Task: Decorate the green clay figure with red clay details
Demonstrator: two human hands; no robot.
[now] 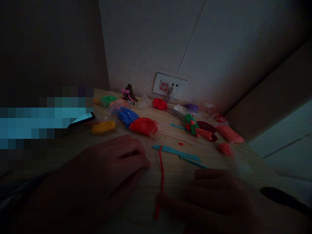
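Observation:
A thin red clay strand [162,174] lies lengthwise on the wooden table, its far end resting over a blue plastic clay knife [177,152]. My right hand [216,198], partly blurred, has its fingers stretched out, and a fingertip touches the strand near its close end. My left hand [114,165] rests left of the strand, apart from it, with fingers bent and pressed together; whatever may be under them is hidden. A thin blue tool [193,161] lies beside the knife. A small red clay bit [181,143] sits beyond it.
Bagged clay in red [144,126], blue [128,116] and yellow [103,127] lies at the back left, near a small brown figure [129,93]. A green and red clay figure [192,125] rests by dark red scissors handles [207,126]. A phone [83,119] stands left. A socket [170,85] is on the wall.

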